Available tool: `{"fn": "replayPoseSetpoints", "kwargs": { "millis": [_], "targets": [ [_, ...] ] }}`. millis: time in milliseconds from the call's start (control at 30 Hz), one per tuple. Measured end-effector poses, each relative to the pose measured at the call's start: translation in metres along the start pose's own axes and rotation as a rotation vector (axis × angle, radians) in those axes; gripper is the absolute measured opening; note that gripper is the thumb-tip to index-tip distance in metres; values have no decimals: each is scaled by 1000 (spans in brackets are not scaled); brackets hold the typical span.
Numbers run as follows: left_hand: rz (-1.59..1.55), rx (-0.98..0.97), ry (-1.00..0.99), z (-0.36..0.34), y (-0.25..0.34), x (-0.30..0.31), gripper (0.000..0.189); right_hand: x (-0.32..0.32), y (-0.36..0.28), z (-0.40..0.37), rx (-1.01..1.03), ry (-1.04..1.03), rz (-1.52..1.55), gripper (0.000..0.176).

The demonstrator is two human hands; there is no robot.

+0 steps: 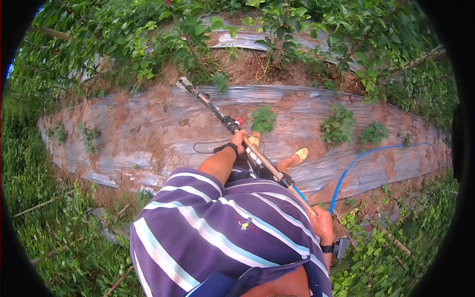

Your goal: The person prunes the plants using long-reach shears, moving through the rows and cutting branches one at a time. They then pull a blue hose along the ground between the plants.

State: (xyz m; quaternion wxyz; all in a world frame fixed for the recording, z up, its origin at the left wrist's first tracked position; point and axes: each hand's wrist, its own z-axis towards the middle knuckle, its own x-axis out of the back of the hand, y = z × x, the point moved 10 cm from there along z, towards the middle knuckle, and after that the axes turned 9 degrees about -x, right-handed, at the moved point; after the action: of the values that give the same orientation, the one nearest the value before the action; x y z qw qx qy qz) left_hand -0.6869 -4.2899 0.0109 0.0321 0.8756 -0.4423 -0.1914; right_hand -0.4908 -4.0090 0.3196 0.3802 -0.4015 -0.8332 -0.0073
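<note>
A long tan pole (pixel 261 158) with black clamps, a red part near the middle and a pale, flat tip crosses in front of my body, slanting from upper left to lower right. My left hand (pixel 238 140) is wrapped round it just behind the black fitting. Further back, my right hand (pixel 322 222) grips its rear part near my right hip. A blue hose (pixel 341 180) runs from close to that hand out over the ground to the right. A thin dark cable (pixel 203 148) loops beside my left forearm.
Silvery plastic mulch film (pixel 163 123), partly covered with soil, lies underfoot. Small leafy plants (pixel 263 119) grow through it. Dense green bushes (pixel 282 24) line the far side. Thin sticks (pixel 118 282) lean among the greenery. My feet wear yellow shoes (pixel 302 154).
</note>
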Motion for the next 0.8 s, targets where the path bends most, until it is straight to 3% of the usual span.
{"fn": "replayPoseSetpoints", "kwargs": {
  "millis": [800],
  "targets": [
    [-24,-5,40,10,-6,15,17,-8,2,-3,-15,15,27,33]
  ]
}}
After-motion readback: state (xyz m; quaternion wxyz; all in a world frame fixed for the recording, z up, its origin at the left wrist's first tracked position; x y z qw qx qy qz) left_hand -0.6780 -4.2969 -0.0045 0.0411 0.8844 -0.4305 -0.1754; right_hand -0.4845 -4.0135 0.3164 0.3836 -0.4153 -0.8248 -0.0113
